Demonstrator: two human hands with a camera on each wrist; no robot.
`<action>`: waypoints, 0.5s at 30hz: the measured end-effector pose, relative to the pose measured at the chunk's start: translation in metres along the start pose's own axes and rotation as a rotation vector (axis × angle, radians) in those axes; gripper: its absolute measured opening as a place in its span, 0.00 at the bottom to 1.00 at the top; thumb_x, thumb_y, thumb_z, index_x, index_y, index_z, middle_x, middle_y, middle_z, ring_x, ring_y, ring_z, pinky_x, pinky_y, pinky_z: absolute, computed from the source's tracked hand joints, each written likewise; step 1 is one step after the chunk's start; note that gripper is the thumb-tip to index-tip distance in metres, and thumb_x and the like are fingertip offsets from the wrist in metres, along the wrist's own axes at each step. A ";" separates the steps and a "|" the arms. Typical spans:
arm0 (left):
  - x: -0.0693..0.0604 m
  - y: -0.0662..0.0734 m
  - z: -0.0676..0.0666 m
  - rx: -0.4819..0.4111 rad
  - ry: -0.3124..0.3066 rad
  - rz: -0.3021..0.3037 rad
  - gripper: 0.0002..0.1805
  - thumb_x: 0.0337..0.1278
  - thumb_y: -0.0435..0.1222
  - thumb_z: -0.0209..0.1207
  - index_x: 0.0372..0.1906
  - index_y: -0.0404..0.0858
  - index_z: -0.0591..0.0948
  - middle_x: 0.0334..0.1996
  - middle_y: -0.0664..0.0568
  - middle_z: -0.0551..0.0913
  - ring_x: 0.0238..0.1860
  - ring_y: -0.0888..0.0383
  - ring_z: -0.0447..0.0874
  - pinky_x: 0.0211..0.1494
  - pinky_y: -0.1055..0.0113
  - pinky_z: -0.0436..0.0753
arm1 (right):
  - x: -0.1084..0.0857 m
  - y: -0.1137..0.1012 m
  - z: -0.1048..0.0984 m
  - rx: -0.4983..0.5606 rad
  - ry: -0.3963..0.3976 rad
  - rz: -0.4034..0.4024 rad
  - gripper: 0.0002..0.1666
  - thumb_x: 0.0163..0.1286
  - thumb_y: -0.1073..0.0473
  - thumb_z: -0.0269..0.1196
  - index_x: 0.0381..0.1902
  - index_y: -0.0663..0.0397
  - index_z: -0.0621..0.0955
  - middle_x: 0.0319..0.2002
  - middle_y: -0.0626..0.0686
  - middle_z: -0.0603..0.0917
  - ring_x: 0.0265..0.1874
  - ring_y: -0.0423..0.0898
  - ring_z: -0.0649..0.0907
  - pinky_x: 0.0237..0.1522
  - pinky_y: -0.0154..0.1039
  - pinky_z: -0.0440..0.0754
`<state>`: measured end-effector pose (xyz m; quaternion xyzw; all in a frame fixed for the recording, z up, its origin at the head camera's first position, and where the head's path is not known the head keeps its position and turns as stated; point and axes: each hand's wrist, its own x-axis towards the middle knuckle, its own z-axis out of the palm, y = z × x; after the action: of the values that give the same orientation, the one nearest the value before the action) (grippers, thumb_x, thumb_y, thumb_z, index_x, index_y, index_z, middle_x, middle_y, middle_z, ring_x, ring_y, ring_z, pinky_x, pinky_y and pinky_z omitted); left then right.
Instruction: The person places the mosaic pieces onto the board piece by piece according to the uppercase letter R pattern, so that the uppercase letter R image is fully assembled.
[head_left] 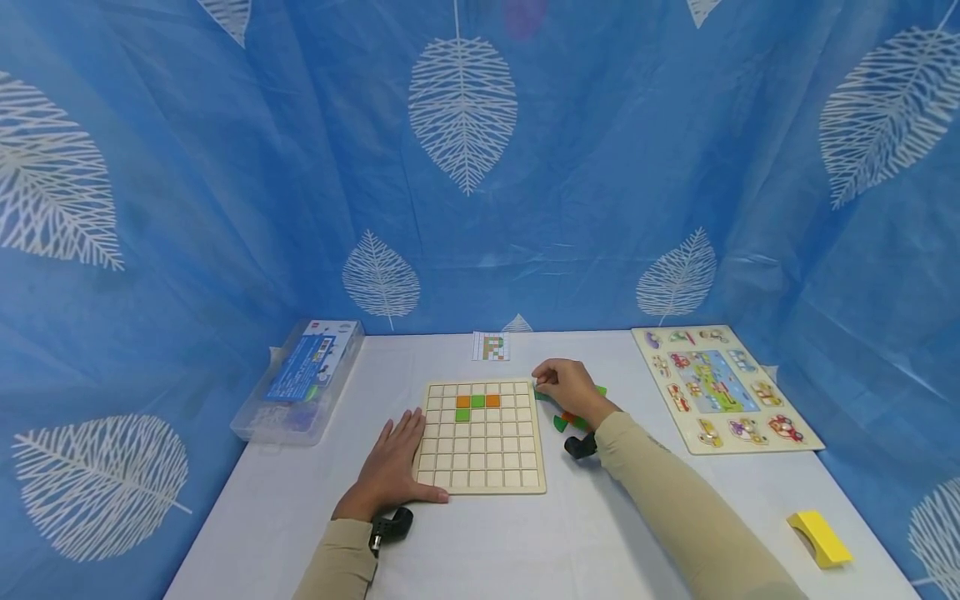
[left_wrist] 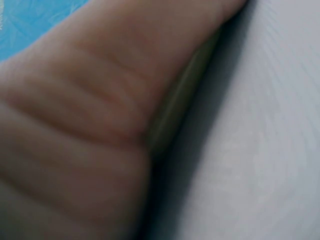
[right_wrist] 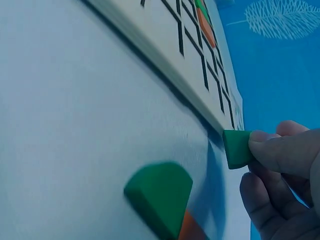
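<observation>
A wooden grid board (head_left: pixel 480 439) lies flat on the table, with two green and two orange squares set in its upper cells. My left hand (head_left: pixel 393 467) rests with fingers straight along the board's left edge, thumb at the lower left corner. Beyond the board's right edge, my right hand (head_left: pixel 567 387) pinches a green block (right_wrist: pixel 236 149) with one curved side between thumb and fingers, as the right wrist view shows. Below it lies another green piece (right_wrist: pixel 160 192), rounded on one side, with an orange piece (right_wrist: pixel 191 227) beside it. My right hand partly hides this small pile in the head view.
A small pattern card (head_left: pixel 491 347) lies behind the board. At the left stands a clear plastic box (head_left: pixel 288 417) with a blue label. A picture puzzle board (head_left: pixel 723 392) lies at the right, and a yellow arch block (head_left: pixel 821 539) sits near the front right.
</observation>
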<state>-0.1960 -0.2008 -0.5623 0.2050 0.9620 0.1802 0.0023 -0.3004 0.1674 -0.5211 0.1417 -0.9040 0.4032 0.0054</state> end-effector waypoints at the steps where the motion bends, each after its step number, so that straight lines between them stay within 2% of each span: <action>1: 0.000 0.000 0.000 0.002 0.001 0.002 0.82 0.29 0.79 0.71 0.83 0.29 0.56 0.82 0.40 0.55 0.83 0.44 0.46 0.82 0.44 0.45 | 0.001 -0.002 0.001 0.002 0.001 0.003 0.11 0.71 0.71 0.71 0.49 0.61 0.88 0.36 0.47 0.85 0.38 0.45 0.85 0.45 0.46 0.86; 7: 0.000 -0.001 -0.001 -0.005 0.017 0.014 0.81 0.29 0.79 0.71 0.83 0.29 0.57 0.82 0.39 0.56 0.83 0.43 0.47 0.82 0.43 0.47 | 0.005 -0.006 0.006 -0.001 -0.005 0.001 0.11 0.71 0.70 0.70 0.50 0.60 0.88 0.36 0.46 0.85 0.38 0.44 0.85 0.46 0.44 0.85; 10: 0.000 0.000 -0.001 -0.007 -0.002 0.004 0.82 0.28 0.79 0.71 0.83 0.29 0.55 0.83 0.40 0.54 0.83 0.44 0.45 0.82 0.44 0.45 | 0.006 -0.007 0.006 0.005 0.002 -0.016 0.11 0.71 0.70 0.70 0.51 0.61 0.88 0.36 0.46 0.85 0.38 0.44 0.85 0.46 0.44 0.86; 15: 0.000 0.000 0.000 -0.006 0.003 0.001 0.82 0.28 0.79 0.71 0.83 0.29 0.56 0.82 0.40 0.55 0.83 0.44 0.46 0.82 0.44 0.46 | 0.006 -0.008 0.006 0.043 0.034 -0.056 0.12 0.71 0.72 0.70 0.51 0.64 0.87 0.37 0.48 0.86 0.39 0.47 0.86 0.45 0.45 0.87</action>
<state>-0.1956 -0.2006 -0.5624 0.2050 0.9615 0.1832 0.0013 -0.3031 0.1564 -0.5181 0.1599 -0.8907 0.4246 0.0290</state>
